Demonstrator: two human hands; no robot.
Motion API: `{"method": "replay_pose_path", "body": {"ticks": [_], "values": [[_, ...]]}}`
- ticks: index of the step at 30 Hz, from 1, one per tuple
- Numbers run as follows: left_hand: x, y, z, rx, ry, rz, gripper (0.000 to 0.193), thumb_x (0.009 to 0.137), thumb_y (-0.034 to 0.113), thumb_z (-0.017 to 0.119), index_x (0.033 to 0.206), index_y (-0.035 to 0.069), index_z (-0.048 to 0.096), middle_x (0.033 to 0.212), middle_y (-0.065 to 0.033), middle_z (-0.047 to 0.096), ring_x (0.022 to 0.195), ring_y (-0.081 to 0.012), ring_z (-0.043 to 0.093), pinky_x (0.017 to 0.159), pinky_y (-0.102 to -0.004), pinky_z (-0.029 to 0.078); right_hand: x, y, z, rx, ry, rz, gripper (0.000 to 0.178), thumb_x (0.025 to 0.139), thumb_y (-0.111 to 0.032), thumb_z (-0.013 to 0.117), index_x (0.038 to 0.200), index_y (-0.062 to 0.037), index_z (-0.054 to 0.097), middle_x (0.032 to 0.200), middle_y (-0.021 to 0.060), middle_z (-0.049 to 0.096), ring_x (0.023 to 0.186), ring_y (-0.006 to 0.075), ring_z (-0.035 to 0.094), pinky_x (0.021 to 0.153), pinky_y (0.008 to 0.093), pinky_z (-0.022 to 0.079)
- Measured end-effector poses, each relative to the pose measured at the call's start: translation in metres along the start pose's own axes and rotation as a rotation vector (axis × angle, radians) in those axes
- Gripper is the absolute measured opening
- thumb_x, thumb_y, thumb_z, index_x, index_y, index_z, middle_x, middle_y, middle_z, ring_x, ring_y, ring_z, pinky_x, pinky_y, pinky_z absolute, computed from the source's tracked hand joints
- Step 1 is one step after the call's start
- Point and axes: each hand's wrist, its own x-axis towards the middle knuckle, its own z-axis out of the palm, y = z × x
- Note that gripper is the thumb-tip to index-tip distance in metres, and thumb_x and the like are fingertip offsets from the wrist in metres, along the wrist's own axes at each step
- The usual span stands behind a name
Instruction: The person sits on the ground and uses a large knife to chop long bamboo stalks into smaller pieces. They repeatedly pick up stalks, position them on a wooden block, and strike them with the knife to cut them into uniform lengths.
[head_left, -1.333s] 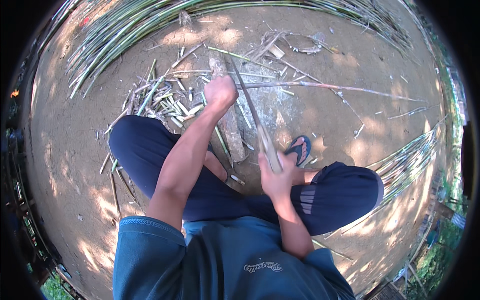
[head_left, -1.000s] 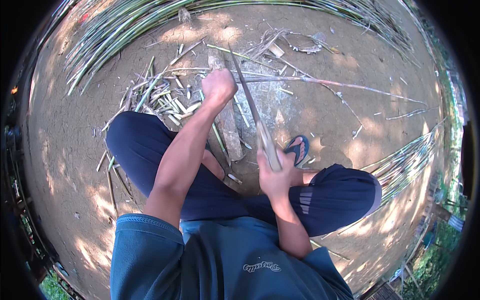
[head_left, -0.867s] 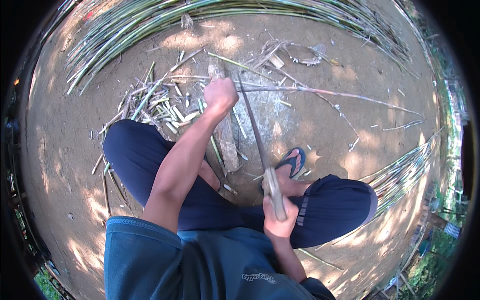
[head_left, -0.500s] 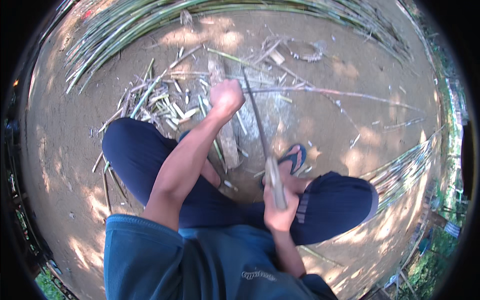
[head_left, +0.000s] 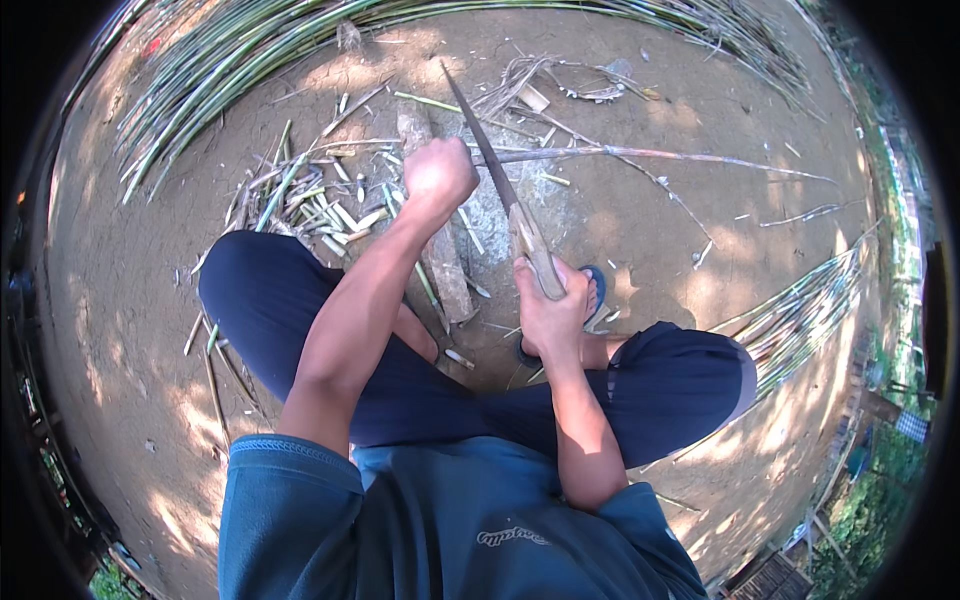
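My left hand (head_left: 438, 172) is a closed fist around one end of a long, thin brownish stalk (head_left: 680, 155), which runs off to the right just above the ground. In my right hand (head_left: 555, 308) is the wooden handle of a handsaw (head_left: 497, 170). Its dark, toothed blade points away from me and crosses the stalk close beside my left fist. Whether the teeth have cut into the stalk, I cannot tell. Under the left fist lies a weathered wooden plank (head_left: 455, 290), partly hidden by my hand and forearm.
Short cut pieces of stalk (head_left: 335, 215) are heaped left of the plank. Long green stalks (head_left: 230, 85) lie across the far side, and another bundle (head_left: 810, 310) sits at the right. A coil of dry strips (head_left: 590, 90) lies beyond the saw. My sandalled foot (head_left: 592, 290) is near my right hand.
My right hand has pushed the saw forward, away from my body, so its tip reaches farther past the stalk. My left fist still grips the stalk in about the same place.
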Motion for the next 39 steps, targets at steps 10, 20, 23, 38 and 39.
{"method": "replay_pose_path", "body": {"ticks": [10,20,23,38,39], "values": [[0.0,-0.001,0.001,-0.007,0.031,0.013,0.022,0.076,0.01,0.06,0.09,0.002,0.074,0.094,-0.0243,0.07,0.089,-0.0382,0.069,0.079,-0.0459,0.055,0.012,0.005,0.004,-0.024,0.004,-0.017,0.014,0.086,-0.01,0.067,0.078,0.0006,0.062,0.06,0.0061,0.056,0.056,0.0095,0.05,0.052,0.029,0.041],[-0.002,0.001,0.002,-0.033,0.007,0.081,0.024,0.074,0.011,0.061,0.091,-0.001,0.073,0.091,-0.0252,0.069,0.088,-0.0377,0.07,0.08,-0.0453,0.055,0.009,0.009,-0.007,0.096,-0.049,0.107,0.018,0.086,-0.009,0.067,0.074,0.0014,0.059,0.061,0.0044,0.057,0.057,0.0091,0.05,0.053,0.0286,0.04],[0.004,-0.001,0.003,0.011,0.056,-0.087,0.023,0.075,0.011,0.061,0.092,0.002,0.074,0.09,-0.0235,0.07,0.087,-0.0377,0.07,0.078,-0.0441,0.056,-0.005,0.004,-0.006,0.056,-0.051,0.063,0.013,0.085,-0.008,0.067,0.078,0.0025,0.062,0.063,0.0047,0.059,0.059,0.0092,0.053,0.055,0.0277,0.042],[0.007,0.003,0.014,-0.009,0.014,-0.032,0.025,0.076,0.01,0.059,0.095,0.004,0.074,0.094,-0.0236,0.07,0.089,-0.0376,0.07,0.081,-0.0445,0.055,-0.021,0.01,-0.022,0.103,0.035,-0.03,0.009,0.083,-0.007,0.066,0.081,0.0011,0.064,0.068,0.0064,0.061,0.062,0.0104,0.055,0.058,0.0291,0.043],[0.006,0.003,0.015,-0.002,-0.061,-0.014,0.025,0.076,0.01,0.059,0.095,0.005,0.075,0.094,-0.0236,0.07,0.09,-0.0374,0.07,0.082,-0.0448,0.055,-0.018,0.01,-0.022,0.06,0.01,0.06,0.01,0.084,-0.009,0.066,0.082,0.0006,0.064,0.065,0.005,0.059,0.06,0.0096,0.053,0.056,0.029,0.042]]}}
